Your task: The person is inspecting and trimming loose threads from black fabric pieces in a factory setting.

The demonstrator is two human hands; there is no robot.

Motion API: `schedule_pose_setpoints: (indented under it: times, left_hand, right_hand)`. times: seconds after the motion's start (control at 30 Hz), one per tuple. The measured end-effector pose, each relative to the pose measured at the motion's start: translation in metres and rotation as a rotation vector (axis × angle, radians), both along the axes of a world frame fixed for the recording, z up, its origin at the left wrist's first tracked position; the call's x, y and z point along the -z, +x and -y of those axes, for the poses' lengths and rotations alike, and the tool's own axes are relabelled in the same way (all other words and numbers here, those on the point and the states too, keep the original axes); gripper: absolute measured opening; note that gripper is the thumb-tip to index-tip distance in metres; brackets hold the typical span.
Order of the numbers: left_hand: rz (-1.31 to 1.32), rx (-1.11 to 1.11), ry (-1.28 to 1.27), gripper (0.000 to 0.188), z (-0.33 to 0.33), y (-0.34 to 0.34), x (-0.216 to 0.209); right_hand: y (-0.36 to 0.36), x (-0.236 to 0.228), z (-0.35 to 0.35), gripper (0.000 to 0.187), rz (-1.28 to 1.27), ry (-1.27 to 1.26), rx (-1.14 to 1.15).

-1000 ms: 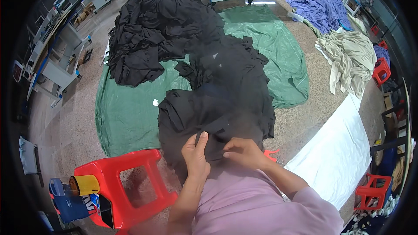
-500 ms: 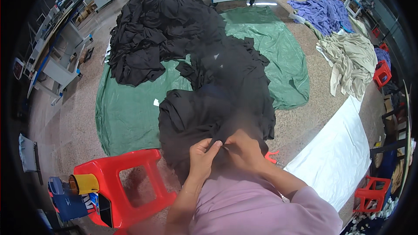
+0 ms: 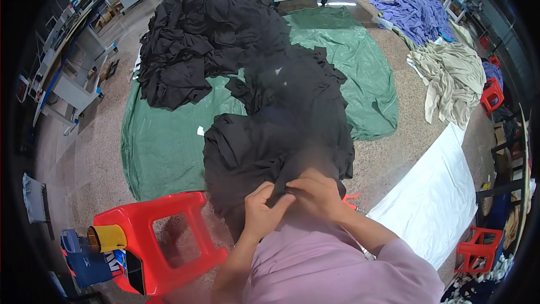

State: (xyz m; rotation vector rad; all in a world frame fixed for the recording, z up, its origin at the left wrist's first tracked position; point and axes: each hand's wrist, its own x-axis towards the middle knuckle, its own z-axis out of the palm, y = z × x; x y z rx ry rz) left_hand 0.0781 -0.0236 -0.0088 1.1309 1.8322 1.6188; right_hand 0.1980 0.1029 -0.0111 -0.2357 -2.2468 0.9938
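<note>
Black fabric [image 3: 247, 146] lies bunched in front of me and runs on to a heap further off. My left hand [image 3: 265, 209] pinches an edge of this fabric between thumb and fingers. Close beside it on the right, my right hand [image 3: 316, 191] grips the same cloth, its thumb and forefinger pressed together. The bit of cloth between the hands is dark and slightly blurred, so its exact shape cannot be made out. Red handles of a tool [image 3: 350, 200] show just right of my right wrist; the rest of it is hidden.
A red plastic stool [image 3: 185, 202] stands at my left with a yellow roll [image 3: 109, 238] on it. Green sheeting [image 3: 163, 152] lies under the large black heap [image 3: 219, 22]. White sheeting [image 3: 433, 197], beige cloth [image 3: 450, 76] and purple cloth [image 3: 413, 17] lie to the right.
My left hand has shifted slightly down, its thumb now lower and pointing further right. My right hand's fingers have moved a little on the cloth. Both hands still hold the black fabric.
</note>
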Motion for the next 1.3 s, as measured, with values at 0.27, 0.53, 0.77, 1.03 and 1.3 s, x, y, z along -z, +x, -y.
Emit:
schedule_pose_setpoints:
  times: [0.27, 0.53, 0.77, 1.03, 1.3]
  left_hand:
    - [0.91, 0.005, 0.017, 0.01, 0.005, -0.003, 0.015]
    - [0.644, 0.168, -0.105, 0.012, 0.01, -0.007, 0.031]
    - [0.057, 0.1, -0.094, 0.022, 0.009, 0.006, 0.008]
    - [-0.109, 0.118, -0.138, 0.013, 0.014, 0.007, 0.004]
    - [0.889, 0.05, -0.052, 0.015, 0.015, 0.0, 0.023]
  right_hand:
    - [-0.003, -0.001, -0.002, 0.026, -0.029, -0.008, -0.048]
    - [0.006, -0.014, 0.001, 0.026, 0.102, -0.067, -0.122]
    - [0.009, -0.013, -0.004, 0.024, 0.134, -0.095, -0.14]
    - [0.006, -0.007, -0.008, 0.02, 0.134, -0.145, -0.159]
    - [0.004, -0.007, -0.002, 0.014, 0.147, -0.291, -0.102]
